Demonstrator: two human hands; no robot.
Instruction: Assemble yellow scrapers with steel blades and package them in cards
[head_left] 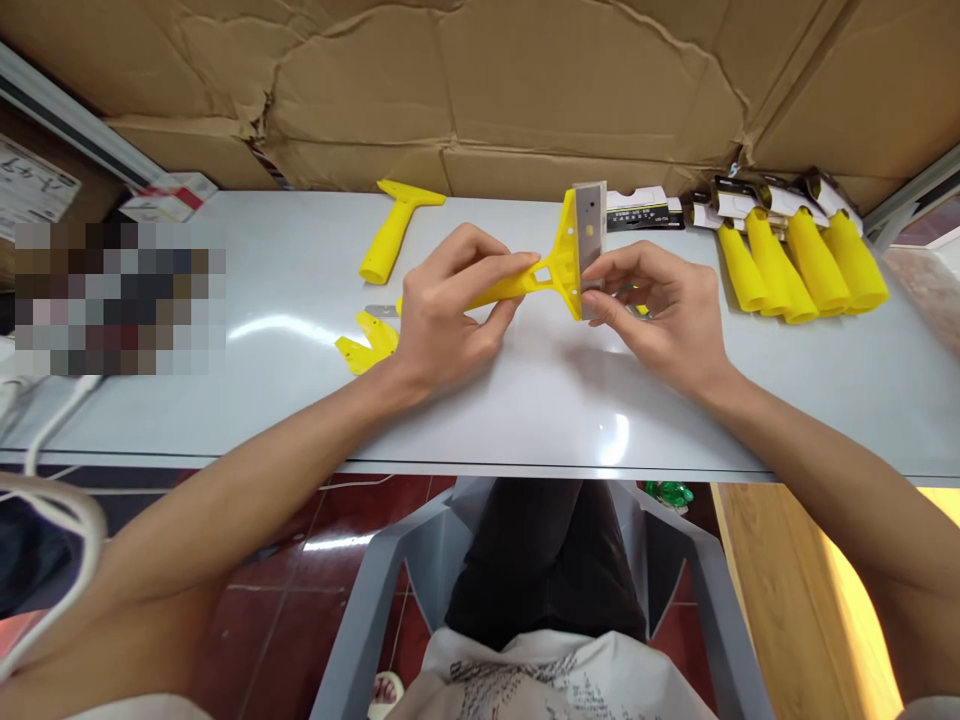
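My left hand (457, 310) is closed round the handle of a yellow scraper (564, 262), held over the table with its wide head to the right. A flat metal blade (591, 225) lies along the outer edge of that head. My right hand (664, 310) pinches the blade's lower part between thumb and fingers. Behind my left hand, a yellow handle (390, 232) rests on the table. Yellow pieces (367, 345) and a small metal blade (381, 311) are beside my left wrist, partly hidden by it.
Several yellow handles (806, 262) with black-and-white packaging lie at the right of the grey table (285, 400). A black-and-white card (645, 212) is behind my right hand. Cardboard (525, 90) lines the back. A red-and-white box (169, 198) and white cables (60, 425) are on the left.
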